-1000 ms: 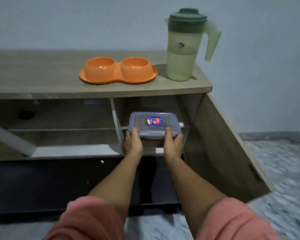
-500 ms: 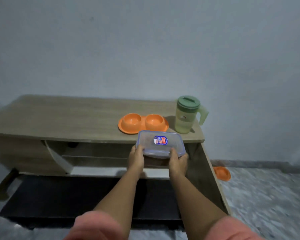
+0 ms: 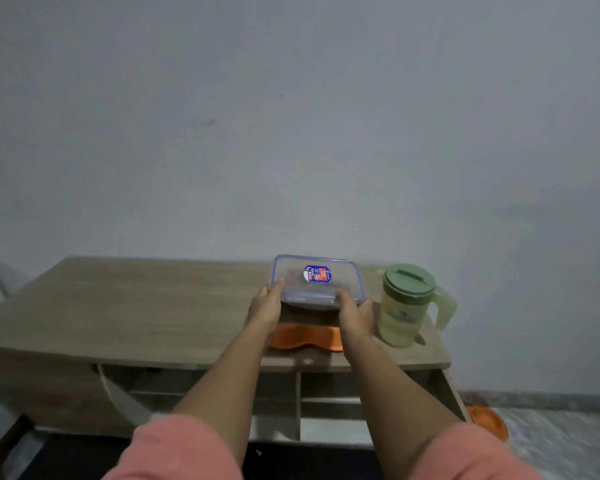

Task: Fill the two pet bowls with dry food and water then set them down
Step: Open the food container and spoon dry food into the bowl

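The left hand (image 3: 266, 306) and right hand (image 3: 355, 317) each grip a near corner of the lidded food container (image 3: 317, 282), keeping it level (lid on) above the orange pet bowls (image 3: 305, 337) on the counter (image 3: 136, 306), beside the water pitcher (image 3: 407, 304), likely for setting down.

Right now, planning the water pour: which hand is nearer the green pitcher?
The right hand. It grips the clear container's right end just beside the pitcher; the left hand holds the far end.
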Demonstrator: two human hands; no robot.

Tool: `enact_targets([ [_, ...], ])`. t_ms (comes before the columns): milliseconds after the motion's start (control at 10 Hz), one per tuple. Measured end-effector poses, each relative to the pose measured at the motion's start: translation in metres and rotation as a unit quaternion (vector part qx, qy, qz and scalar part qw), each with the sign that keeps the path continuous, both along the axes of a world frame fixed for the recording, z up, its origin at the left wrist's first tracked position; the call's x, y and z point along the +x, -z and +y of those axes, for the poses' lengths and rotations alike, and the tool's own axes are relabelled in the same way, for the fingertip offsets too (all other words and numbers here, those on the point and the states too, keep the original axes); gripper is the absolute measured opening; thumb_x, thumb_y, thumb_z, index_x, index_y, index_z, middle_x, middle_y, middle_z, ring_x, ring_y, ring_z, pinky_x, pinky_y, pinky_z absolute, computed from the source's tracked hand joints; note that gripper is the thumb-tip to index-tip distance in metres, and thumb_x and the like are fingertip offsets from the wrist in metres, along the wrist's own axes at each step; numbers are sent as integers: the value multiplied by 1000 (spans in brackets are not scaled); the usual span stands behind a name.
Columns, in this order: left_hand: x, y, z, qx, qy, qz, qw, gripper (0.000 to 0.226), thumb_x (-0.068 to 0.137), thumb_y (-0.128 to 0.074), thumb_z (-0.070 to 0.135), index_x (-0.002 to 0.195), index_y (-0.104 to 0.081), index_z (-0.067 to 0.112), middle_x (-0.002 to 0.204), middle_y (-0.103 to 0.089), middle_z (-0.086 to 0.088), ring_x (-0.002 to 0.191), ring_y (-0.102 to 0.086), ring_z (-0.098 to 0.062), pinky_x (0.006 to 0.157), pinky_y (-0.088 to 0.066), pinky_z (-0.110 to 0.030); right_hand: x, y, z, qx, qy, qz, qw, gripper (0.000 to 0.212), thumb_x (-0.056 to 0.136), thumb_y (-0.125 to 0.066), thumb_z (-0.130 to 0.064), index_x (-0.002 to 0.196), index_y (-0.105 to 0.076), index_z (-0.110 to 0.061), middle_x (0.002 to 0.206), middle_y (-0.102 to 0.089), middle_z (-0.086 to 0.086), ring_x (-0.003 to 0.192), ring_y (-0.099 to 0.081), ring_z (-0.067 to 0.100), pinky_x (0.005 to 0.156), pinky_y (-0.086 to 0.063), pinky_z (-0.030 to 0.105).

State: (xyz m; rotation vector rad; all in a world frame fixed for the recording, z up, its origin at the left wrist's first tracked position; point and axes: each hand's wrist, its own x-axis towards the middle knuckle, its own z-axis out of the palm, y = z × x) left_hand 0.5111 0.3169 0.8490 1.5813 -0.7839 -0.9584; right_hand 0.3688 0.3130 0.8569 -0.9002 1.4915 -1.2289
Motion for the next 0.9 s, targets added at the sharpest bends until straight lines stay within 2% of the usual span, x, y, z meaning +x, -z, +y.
enact_targets([
  [100,12,7,-41,-1,4,4,1000,44,96,-52,39,125,-62,7,125,-65,-14,116,-60,-30,106,-44,-43,9,5,-46,6,-24,-9,1000,43,88,-60,-27,121,-46,-4,118,-58,16,100,-55,29,91,-43,36],
  [200,26,20,-94,0,1,40,999,40,96,-53,36,123,-64,8,116,-69,-14,110,-64,-29,104,-47,-47,18,18,-110,19,-36,-5,999,42,83,-64,-24,117,-49,-5,113,-59,16,100,-56,31,92,-46,40],
  [300,42,46,-150,7,-14,78,997,38,89,-59,38,115,-66,10,113,-69,-14,110,-64,-30,104,-46,-48,29,37,-162,33,-49,8,998,39,81,-65,-24,113,-51,-8,113,-60,16,101,-58,31,94,-49,45],
  [400,66,104,-206,34,-16,98,994,47,71,-59,47,105,-67,15,114,-69,-18,110,-64,-34,103,-45,-54,35,49,-190,50,-52,12,997,38,83,-64,-22,116,-50,-8,111,-60,14,99,-57,28,93,-49,45],
  [500,71,115,-234,48,0,93,994,32,89,-52,39,109,-60,16,118,-66,-21,111,-62,-36,102,-45,-55,42,68,-224,68,-52,15,996,38,84,-63,-21,117,-50,-8,111,-59,13,98,-57,28,92,-49,43],
  [600,79,138,-260,67,23,86,994,32,85,-49,46,104,-63,25,116,-68,-15,111,-62,-35,101,-46,-56,49,83,-246,85,-46,10,995,37,84,-63,-19,117,-50,-8,108,-57,13,93,-54,26,80,-47,34],
  [700,105,204,-310,108,36,79,990,40,71,-48,62,99,-67,39,114,-70,-9,111,-62,-36,100,-45,-60,57,98,-269,108,-30,9,994,37,83,-63,-18,116,-51,-8,112,-59,16,97,-57,28,90,-50,40],
  [800,90,155,-300,118,29,66,990,40,83,-51,51,113,-65,28,114,-68,-8,116,-59,-38,100,-47,-54,63,110,-287,117,-19,11,993,43,82,-64,-23,119,-51,-7,116,-60,18,104,-59,33,97,-48,47],
  [900,73,106,-282,121,35,64,990,32,100,-46,20,126,-57,5,126,-62,-16,120,-58,-34,95,-47,-38,64,112,-296,119,-9,17,993,43,82,-63,-25,118,-53,-3,114,-60,18,100,-58,32,94,-49,43],
])
